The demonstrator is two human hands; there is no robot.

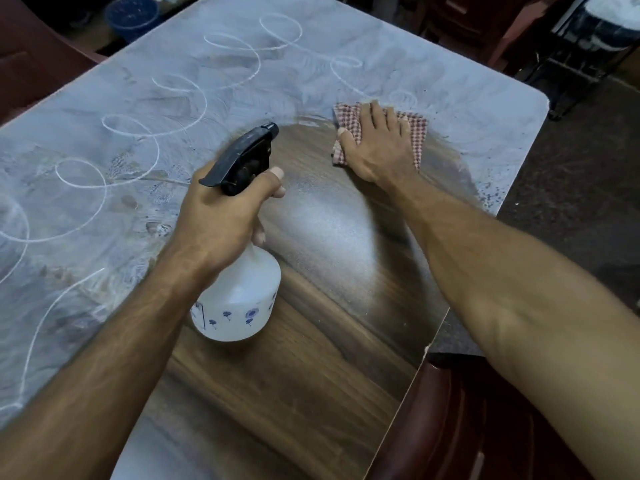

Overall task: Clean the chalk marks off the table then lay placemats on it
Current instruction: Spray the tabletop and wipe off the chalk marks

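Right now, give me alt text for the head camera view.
A right hand presses a checked cloth on a chalk-smeared wooden table, while the left hand holds a white spray bottle. Looping chalk marks remain on the left.

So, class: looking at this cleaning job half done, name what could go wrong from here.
1. The right hand presses the checked cloth at the chalk's edge; a chalk-loaded cloth may smear dust back onto the cleaned wood.
2. The chalk loops cover most of the table; placemats laid now would pick up dust.
3. The left hand holds the spray bottle tilted; it might drip.
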